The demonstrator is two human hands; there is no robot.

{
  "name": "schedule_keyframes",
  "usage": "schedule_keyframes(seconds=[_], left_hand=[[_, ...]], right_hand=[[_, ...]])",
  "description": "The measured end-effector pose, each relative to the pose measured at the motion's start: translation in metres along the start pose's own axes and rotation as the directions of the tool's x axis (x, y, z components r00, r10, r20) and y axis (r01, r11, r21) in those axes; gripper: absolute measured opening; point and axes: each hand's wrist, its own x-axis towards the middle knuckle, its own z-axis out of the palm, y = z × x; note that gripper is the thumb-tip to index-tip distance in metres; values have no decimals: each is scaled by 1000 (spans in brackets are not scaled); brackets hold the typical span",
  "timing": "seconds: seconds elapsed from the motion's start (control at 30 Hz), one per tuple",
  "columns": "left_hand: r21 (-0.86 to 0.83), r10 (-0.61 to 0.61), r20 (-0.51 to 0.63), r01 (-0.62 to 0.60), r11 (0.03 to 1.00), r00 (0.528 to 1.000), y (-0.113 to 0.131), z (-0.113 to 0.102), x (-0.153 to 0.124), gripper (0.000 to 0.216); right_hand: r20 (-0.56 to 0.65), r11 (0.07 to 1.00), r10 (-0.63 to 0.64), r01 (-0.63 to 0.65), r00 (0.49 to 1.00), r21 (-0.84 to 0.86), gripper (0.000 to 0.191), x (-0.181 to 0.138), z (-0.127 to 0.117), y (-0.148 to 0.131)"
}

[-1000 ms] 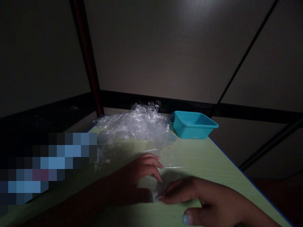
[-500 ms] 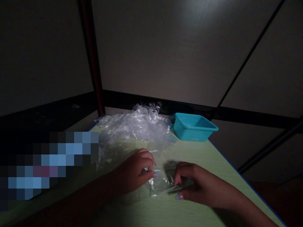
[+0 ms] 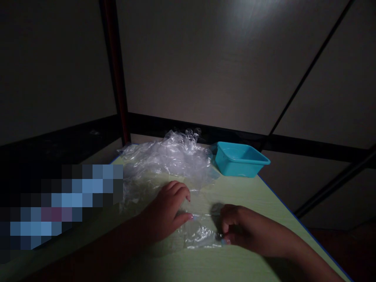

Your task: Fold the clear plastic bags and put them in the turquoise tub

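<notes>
A small folded piece of clear plastic film point(image 3: 201, 235) lies on the green table, shiny and creased. At its upper left is my left hand point(image 3: 172, 207), thumb and fingers apart, with the thumb tip at the film's top edge. On the right side, my right hand point(image 3: 243, 227) is closed, its thumb and fingers pinching the film's right edge. Behind my hands a crumpled heap of thin clear plastic point(image 3: 173, 154) spreads across the table's far left part. Whether the heap is bags or gloves I cannot tell.
A turquoise plastic basin point(image 3: 242, 168) stands at the table's far right edge, beside the heap. The green table point(image 3: 235, 266) has a blue edge running down its right side. Dark panelled walls rise behind it. A blurred-out patch covers the left.
My left fingers have spread from the thumb, away from the film. My right fingers have closed at its right edge, and the film now lies flatter and wider.
</notes>
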Motion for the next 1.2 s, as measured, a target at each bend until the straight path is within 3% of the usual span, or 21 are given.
schedule_keyframes(seconds=[0.13,0.23,0.33,0.47,0.57,0.7,0.9,1.0,1.1,1.2], left_hand=[[40,42,21,-43,998,999,2,-4,-2,46],[61,98,158,-109,992,983,5,-6,-4,61],[38,157,290,-176,984,944,8,-4,-5,63],[52,157,342,-185,981,927,5,4,-8,65],[95,123,344,-164,982,931,1,10,-11,73],[122,81,331,-128,984,940,-1,12,-14,79],[171,27,358,-94,981,933,5,10,-13,74],[258,-23,282,-53,965,959,6,8,-10,65],[428,-183,15,159,889,983,-4,1,-5,60],[511,-331,-263,422,749,906,-22,-15,-3,61]], right_hand=[[-26,1000,2,-3,1000,-22,4,-1,2,0],[-28,1000,1,-2,1000,-31,5,0,3,-1],[-44,999,0,-1,999,-33,6,3,5,-2],[-233,995,-98,100,968,-2,4,6,5,-9],[-357,980,-195,196,913,-32,24,4,7,-16],[-193,951,-236,186,952,-246,70,7,21,-23],[-48,938,-145,122,988,-325,68,18,38,-20],[-29,947,-113,99,993,-304,66,18,37,-19],[-13,953,-79,71,997,-296,63,17,34,-20],[-4,957,-62,59,998,-285,63,19,33,-22]])
